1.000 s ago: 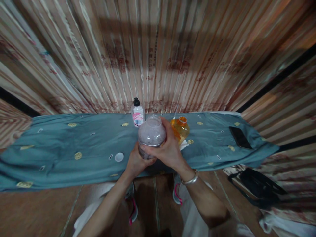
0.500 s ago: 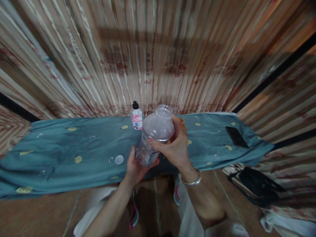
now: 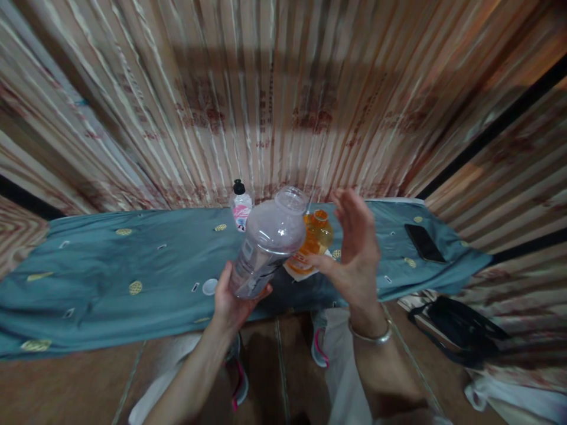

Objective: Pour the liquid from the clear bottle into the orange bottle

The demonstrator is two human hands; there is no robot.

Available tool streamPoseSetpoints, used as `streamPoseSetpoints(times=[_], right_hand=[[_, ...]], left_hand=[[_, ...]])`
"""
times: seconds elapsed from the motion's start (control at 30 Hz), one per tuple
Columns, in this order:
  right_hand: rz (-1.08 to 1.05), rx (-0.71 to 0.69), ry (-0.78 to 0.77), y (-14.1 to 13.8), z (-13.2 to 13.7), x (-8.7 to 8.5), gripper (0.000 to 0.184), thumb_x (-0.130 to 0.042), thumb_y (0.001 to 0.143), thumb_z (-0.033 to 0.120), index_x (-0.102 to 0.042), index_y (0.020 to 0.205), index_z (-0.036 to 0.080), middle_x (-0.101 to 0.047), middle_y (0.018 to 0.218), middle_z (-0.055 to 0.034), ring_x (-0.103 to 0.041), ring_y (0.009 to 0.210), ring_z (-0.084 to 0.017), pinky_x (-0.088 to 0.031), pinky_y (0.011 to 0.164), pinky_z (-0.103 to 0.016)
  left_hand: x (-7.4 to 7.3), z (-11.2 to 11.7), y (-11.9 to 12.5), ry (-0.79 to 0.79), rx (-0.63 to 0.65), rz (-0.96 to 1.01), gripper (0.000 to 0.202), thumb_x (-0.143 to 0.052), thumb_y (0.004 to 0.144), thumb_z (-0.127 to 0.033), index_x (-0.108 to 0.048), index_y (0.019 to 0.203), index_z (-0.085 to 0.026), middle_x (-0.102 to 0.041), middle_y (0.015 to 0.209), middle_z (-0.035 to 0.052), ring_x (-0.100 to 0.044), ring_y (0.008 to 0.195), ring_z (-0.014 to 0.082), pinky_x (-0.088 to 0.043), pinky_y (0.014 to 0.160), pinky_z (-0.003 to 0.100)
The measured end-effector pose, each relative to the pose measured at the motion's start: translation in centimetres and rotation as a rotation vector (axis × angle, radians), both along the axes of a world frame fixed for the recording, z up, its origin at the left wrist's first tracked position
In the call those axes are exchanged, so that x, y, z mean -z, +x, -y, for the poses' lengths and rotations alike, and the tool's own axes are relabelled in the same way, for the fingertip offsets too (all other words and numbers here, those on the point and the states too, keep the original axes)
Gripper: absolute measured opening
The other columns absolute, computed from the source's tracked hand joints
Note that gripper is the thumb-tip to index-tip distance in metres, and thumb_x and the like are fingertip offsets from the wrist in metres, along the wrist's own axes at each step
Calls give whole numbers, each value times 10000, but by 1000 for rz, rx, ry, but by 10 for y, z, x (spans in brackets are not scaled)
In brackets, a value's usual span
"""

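My left hand (image 3: 231, 301) grips the bottom of a clear plastic bottle (image 3: 269, 239) with no cap on, tilted with its open neck up and to the right. My right hand (image 3: 354, 251) hovers just right of the bottle, fingers stretched out and apart, touching nothing. Behind the bottle stands an orange bottle (image 3: 315, 237) on a white paper. A white cap (image 3: 209, 287) lies on the teal cloth (image 3: 110, 277) left of my left hand.
A small bottle with a black cap and pink label (image 3: 241, 206) stands at the back of the cloth. A black phone (image 3: 424, 242) lies at the right end. A black bag (image 3: 460, 330) sits on the floor at the right. Striped curtains hang behind.
My right hand has let go of the clear bottle and moved off to the right, fingers opening. The left hand keeps hold of the bottle's base, and the bottle tilts further right.
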State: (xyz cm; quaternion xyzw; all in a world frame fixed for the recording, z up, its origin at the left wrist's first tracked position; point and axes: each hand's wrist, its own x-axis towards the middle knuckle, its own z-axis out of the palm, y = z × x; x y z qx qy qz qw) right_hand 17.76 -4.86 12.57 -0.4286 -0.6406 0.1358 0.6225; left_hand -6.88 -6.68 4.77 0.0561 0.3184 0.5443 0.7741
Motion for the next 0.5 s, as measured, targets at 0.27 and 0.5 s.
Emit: streamPoseSetpoints(times=[0.27,0.5], right_hand=[[-240,-89,-381,57,-46,81,1461,-1124,508,816,-545,1732,267,-657,1766,-239,-598,1691,-468,-467,1423,-688],[-332,-211,-609,26,-38,107,1037,-1170,506,642,-812,1405,269,-923,1363,-134,-840,1386,-449,-652,1260,-676]], left_hand=[[-11,-2,0,-67,-65,-107,456,-507,1138,-475,-791,1294,-154,-900,1055,203,-897,829,379,-705,611,436],[0,-4,-4,-104,-95,-159,345,-657,1081,-457,-816,1228,-188,-901,1030,153,-885,807,343,-720,641,437]])
